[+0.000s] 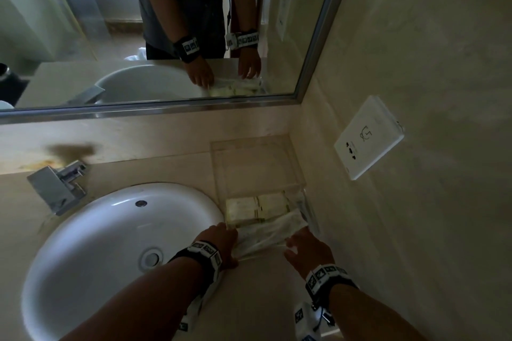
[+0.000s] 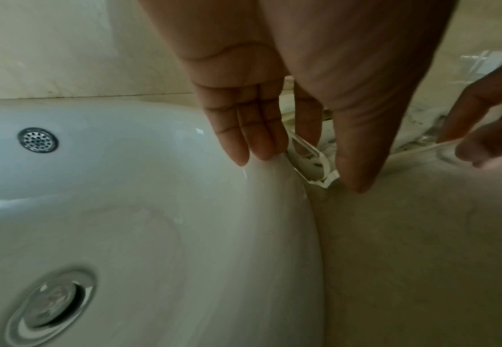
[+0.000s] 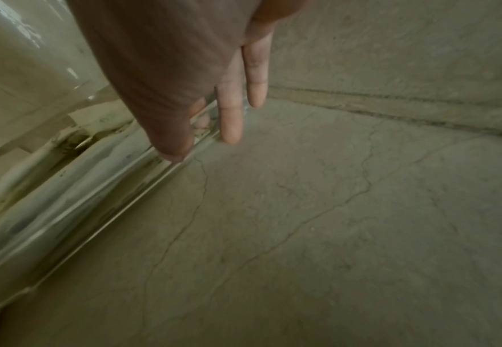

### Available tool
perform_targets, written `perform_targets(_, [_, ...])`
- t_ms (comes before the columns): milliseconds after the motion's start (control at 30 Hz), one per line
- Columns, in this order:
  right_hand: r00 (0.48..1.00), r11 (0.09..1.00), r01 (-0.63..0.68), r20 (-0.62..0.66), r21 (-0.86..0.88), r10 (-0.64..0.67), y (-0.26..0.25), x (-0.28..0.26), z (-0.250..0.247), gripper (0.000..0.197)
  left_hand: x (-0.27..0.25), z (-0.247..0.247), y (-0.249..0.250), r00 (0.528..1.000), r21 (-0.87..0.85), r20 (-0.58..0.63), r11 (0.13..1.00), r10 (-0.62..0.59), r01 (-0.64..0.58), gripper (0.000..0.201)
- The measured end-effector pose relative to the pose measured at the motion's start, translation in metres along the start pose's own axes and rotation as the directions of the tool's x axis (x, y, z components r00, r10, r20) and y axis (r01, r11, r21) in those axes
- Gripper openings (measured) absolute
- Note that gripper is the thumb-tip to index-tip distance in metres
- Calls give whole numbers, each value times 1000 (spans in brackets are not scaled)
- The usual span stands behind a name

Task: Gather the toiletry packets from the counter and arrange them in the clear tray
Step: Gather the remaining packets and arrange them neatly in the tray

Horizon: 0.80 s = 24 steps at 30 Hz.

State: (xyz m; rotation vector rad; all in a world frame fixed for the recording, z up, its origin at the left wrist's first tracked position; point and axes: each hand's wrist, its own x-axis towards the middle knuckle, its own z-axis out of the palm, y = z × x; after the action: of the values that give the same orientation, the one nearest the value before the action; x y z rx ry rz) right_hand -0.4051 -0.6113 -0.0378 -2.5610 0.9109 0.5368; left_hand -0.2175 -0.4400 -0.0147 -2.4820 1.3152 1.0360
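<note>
The clear tray (image 1: 249,144) stands on the counter in the corner, right of the sink. Yellowish packets (image 1: 255,210) lie flat in its near half, and long white packets (image 1: 267,232) lie across them along the near wall. My left hand (image 1: 234,241) is at the tray's near-left corner (image 2: 314,164), fingers straight, thumb on the counter side and fingers on the sink side. My right hand (image 1: 293,243) is at the near-right corner, fingers straight, and its thumb touches the tray's near wall (image 3: 95,199). Neither hand holds a packet.
The white sink (image 1: 110,230) with a chrome faucet (image 1: 58,185) lies close on the left, its rim touching the tray's side. A wall with a white socket plate (image 1: 368,135) runs close on the right. A mirror (image 1: 166,22) hangs behind. Bare counter (image 3: 332,211) lies in front.
</note>
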Motion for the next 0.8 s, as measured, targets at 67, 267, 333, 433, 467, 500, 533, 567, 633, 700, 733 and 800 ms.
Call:
perform_targets(67, [1000, 1000, 18, 4, 0, -18, 2, 2, 1, 38, 0, 0, 2, 1000, -16, -4, 1000, 3, -3, 59])
perform_targets(267, [999, 999, 32, -15, 24, -32, -3, -3, -3, 34, -1, 1, 4, 1000, -25, 6, 1000, -12, 12, 49])
perform_targets(333, [1000, 1000, 4, -8, 17, -4, -6, -6, -6, 35, -1, 1, 4, 1000, -37, 0, 999, -12, 12, 48])
perform_targets(433, [1000, 1000, 0, 14, 19, 0, -4, -5, -6, 40, -1, 2, 3, 1000, -54, -6, 998, -17, 16, 45])
perform_targets(467, [1000, 1000, -4, 20, 19, 4, -5, -7, -6, 42, -1, 3, 3, 1000, -62, -9, 998, -18, 17, 44])
perform_targets(500, [1000, 1000, -4, 11, 20, 4, -4, -6, -5, 42, -2, 3, 3, 1000, -70, -15, 997, -17, 16, 44])
perform_targets(533, [1000, 999, -17, 0, 29, 17, -4, -6, -6, 41, -2, 4, 3, 1000, -75, -21, 997, -16, 14, 43])
perform_targets(567, [1000, 999, -16, -8, 40, 16, -4, -5, -5, 41, -2, 4, 2, 1000, -80, -26, 997, -16, 14, 43])
perform_targets(633, [1000, 994, -12, 13, 112, 10, -6, -4, -5, 44, -2, 4, 2, 999, -89, -30, 996, -21, 18, 43])
perform_targets(700, [999, 980, 23, 41, 199, -32, -9, -2, -7, 44, -2, 2, 1, 999, -100, -41, 995, -27, 22, 43])
perform_targets(733, [1000, 978, 14, 24, 206, -19, -9, -1, -8, 41, -2, 2, 1, 998, -107, -47, 994, -29, 24, 42])
perform_targets(800, [997, 985, -56, -38, 165, 63, -9, 3, -10, 36, -1, 2, 0, 998, -123, -54, 992, -31, 25, 41])
